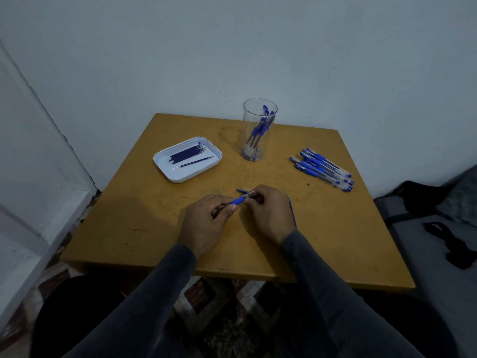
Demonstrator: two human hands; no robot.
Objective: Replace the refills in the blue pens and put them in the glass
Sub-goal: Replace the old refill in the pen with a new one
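Observation:
Over the middle of the wooden table (129, 223), both hands hold one blue pen (238, 201). My left hand (204, 223) grips the pen's barrel, and my right hand (268, 213) pinches its tip end. A pen cap (242, 190) lies on the table just beyond the hands. A thin blue refill (292, 213) lies right of my right hand. The clear glass (259, 130) stands at the back with several blue pens in it. A white tray (187, 158) at the left holds several dark refills. A pile of blue pens (322, 167) lies at the right.
The table stands in a corner against a pale wall. A grey bed or seat (426, 241) with dark straps and a dark bag borders the table's right side. A white door frame is at the left. Patterned floor shows below the table's front edge.

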